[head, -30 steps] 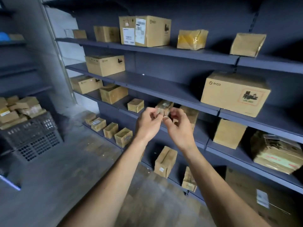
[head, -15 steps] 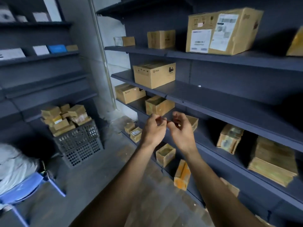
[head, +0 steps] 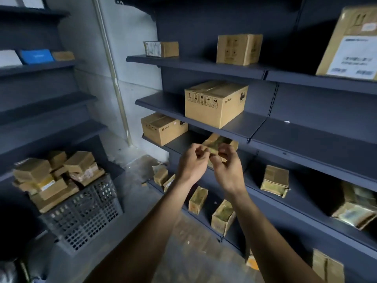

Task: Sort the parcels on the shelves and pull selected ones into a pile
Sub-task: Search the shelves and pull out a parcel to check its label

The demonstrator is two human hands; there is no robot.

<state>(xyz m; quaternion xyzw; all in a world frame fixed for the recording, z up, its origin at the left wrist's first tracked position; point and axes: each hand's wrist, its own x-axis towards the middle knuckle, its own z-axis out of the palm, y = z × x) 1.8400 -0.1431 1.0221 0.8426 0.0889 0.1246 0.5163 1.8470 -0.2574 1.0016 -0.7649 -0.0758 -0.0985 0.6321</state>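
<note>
Facing dark shelves [head: 204, 65], spread beyond both hands and far off to the right of the right hand. High up and well to the right of the right hand, a large labelled carton [head: 350, 43] on an upper board, cut off by the frame edge. Down and well to the left of the left hand, a grey crate [head: 85, 217] on the floor, heaped with a pile of parcels [head: 55, 176] rising above its rim. Straight above both hands, on the board overhead, a printed carton [head: 214, 103] set at an angle, one corner near the front lip. Up and to the left of the left hand, one board lower, a second carton [head: 163, 128] near the shelf's end. Higher still, a squat box [head: 238, 49] and a flat labelled box [head: 162, 49], well apart. Lower and to the right of the right hand, a crumpled parcel [head: 275, 180] upright on its board. Beneath both wrists, a slim parcel [head: 197, 200] and a stubby parcel [head: 222, 217] on a low board. Holding the left hand [head: 192, 163] and the right hand [head: 226, 168] side by side, backs toward the camera, fingers curled inward, fingertips nearly meeting. Just behind and above those fingertips, a small taped parcel [head: 219, 142], partly hidden by the fingers. Cannot tell whether either hand pinches it, merely touches it, or closes on nothing.
</note>
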